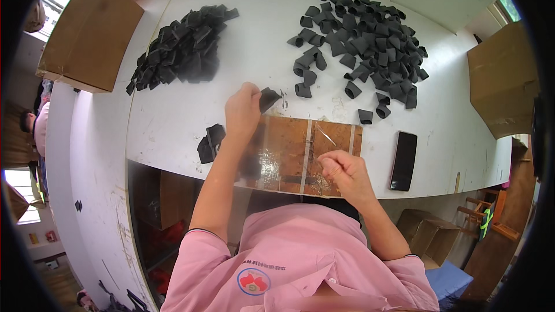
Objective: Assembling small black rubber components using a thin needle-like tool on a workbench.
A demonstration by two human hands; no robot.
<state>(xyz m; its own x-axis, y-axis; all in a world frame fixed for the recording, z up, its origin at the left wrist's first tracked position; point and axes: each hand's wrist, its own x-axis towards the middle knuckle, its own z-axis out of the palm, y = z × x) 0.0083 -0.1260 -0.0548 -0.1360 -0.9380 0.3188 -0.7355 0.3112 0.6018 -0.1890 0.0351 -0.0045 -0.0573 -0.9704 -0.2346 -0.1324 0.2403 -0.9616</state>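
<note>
My left hand (241,110) is closed on a black fabric piece (269,99), held just above the far left edge of a brown board (292,164). Pale strips run across the board, and part of its surface is glossy. Over the right part of the board, my right hand (347,178) is curled with thumb and fingers together; whatever may be between them is too small to make out. A few black pieces (213,143) lie beside my left forearm.
A heap of flat black pieces (184,49) lies at the back left. Many loop-shaped black pieces (370,43) spread at the back right. A dark phone (403,160) rests right of the board. Cardboard boxes (92,32) stand at both sides. Another person (39,127) is at far left.
</note>
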